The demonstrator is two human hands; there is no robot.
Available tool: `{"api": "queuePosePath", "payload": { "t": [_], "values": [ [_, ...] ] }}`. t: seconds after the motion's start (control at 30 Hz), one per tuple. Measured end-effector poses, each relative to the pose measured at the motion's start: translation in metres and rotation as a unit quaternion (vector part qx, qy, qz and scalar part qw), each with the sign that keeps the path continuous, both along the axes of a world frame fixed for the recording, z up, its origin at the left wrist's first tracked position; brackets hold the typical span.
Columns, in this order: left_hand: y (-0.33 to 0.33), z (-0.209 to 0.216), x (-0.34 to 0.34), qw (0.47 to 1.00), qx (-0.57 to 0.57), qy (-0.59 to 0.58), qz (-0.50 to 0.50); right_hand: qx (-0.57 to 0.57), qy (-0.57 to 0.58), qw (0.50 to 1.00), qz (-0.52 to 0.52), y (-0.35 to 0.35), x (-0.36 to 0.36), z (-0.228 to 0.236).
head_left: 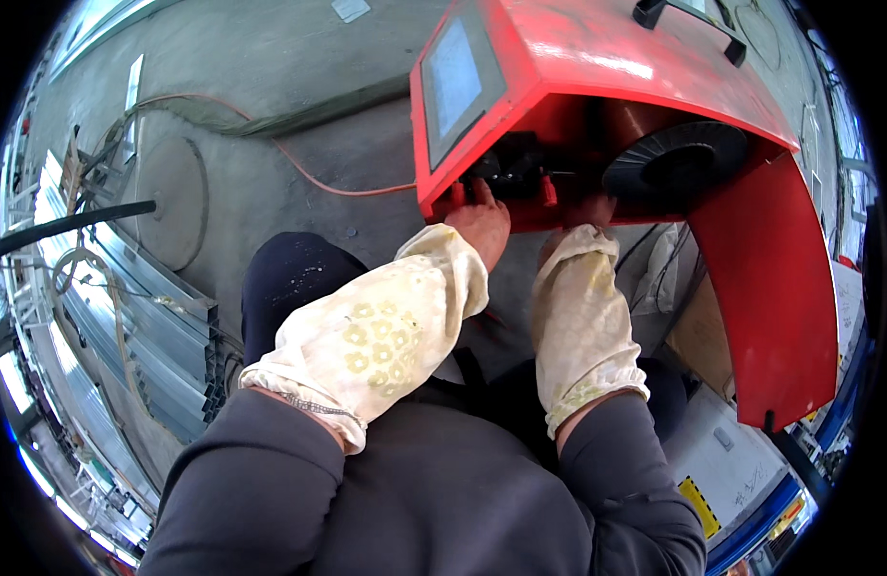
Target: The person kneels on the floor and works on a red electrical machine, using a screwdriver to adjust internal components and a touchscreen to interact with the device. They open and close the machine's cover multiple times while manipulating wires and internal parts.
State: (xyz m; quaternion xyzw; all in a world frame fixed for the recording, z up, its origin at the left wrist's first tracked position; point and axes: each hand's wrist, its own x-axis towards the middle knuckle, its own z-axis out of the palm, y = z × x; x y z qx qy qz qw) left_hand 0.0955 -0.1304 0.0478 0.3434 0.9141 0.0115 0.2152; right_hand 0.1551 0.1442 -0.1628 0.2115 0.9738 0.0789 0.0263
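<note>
A red machine housing [607, 58], which looks like a wire feeder, stands in front of me with its side open. My left hand [480, 233] reaches to the opening's left end, its visible fingers stretched toward a black feed mechanism [506, 171]. One red knob [458, 194] sits beside those fingers, and another red knob [549, 189] hangs to their right. My right hand [595, 211] goes into the shadowed interior below a black wire spool [683, 163]; its fingers are hidden there. Cream sleeve covers wrap both forearms.
The curved red side cover [770, 288] hangs down at the right. A cardboard box [705, 331] and a white cabinet [727, 451] are behind it. An orange cable [319, 182] crosses the floor to the machine. Metal profiles [155, 336] and a round plate [172, 204] lie left.
</note>
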Motion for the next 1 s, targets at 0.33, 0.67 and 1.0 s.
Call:
{"api": "queuePosePath", "payload": {
  "t": [0.33, 0.67, 1.0],
  "values": [
    [0.005, 0.02, 0.001, 0.997, 0.066, -0.018, 0.02, -0.399, 0.447, 0.8, -0.031, -0.036, -0.017, 0.028],
    [0.016, 0.03, -0.016, 0.987, 0.158, -0.028, 0.029, -0.707, 0.53, 0.378, -0.276, -0.098, -0.044, 0.094],
    [0.062, 0.021, -0.022, 0.995, 0.093, 0.003, -0.027, -0.698, 0.497, 0.408, -0.316, -0.1, -0.042, 0.113]
  ]
}}
